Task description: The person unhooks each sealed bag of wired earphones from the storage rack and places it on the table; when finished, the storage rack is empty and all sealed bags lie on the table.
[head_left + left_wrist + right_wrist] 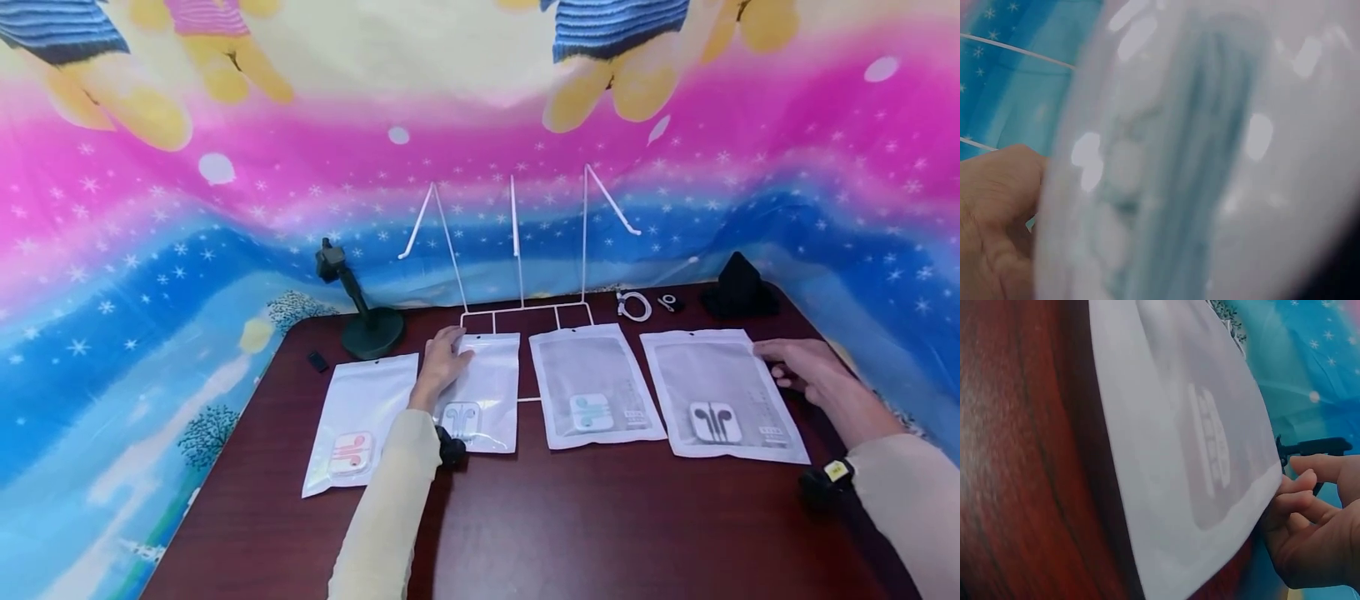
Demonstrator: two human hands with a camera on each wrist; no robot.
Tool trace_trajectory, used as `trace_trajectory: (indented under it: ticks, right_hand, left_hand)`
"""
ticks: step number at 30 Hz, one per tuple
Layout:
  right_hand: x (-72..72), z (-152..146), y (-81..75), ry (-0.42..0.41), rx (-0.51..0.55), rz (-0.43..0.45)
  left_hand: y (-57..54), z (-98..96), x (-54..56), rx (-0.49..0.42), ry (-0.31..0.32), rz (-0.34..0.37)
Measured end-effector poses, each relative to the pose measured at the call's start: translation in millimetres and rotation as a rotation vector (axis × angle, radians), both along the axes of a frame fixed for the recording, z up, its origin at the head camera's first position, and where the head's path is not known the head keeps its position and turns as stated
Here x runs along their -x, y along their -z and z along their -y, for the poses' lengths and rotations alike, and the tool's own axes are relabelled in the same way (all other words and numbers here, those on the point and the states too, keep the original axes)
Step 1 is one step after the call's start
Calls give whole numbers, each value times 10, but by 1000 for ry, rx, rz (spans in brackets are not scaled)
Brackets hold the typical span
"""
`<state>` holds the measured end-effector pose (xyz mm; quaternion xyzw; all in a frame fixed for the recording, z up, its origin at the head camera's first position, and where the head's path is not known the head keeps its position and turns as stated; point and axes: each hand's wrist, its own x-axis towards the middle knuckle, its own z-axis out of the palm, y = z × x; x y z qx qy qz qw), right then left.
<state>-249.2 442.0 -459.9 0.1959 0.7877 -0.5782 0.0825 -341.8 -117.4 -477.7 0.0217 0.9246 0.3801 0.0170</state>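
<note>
Four white-edged plastic pouches lie in a row, each with wired earphones in a flat square case. In the head view my left hand [441,367] holds the top left edge of the second pouch [491,367], whose earphones look grey. Its fingertips are hidden by the pouch in the left wrist view. At the far right, my right hand [1316,519] pinches the top right corner of the fourth pouch [705,367], which holds dark earphones [715,422]. Between them lies the third pouch [581,362], with green earphones. The first pouch [367,392], with pink earphones, is left of my left hand.
A white wire rack [522,308] with upright prongs stands behind the pouches. A black stand [372,332] is at the back left, beside a small black object [317,361]. A coiled white cable [636,307], a small round item [670,302] and a dark pointed object [738,287] lie back right.
</note>
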Motion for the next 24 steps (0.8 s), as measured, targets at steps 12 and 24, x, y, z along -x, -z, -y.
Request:
trace_trajectory:
  ticks: [12,24]
  right_hand:
    - [-70,3,-76,-19,-99,-87]
    - [-145,151,-387,-131,-128,-373]
  left_hand:
    - [-106,-16,-21,115,-7,-18]
    - [-473,134,-137,62,-20,-157]
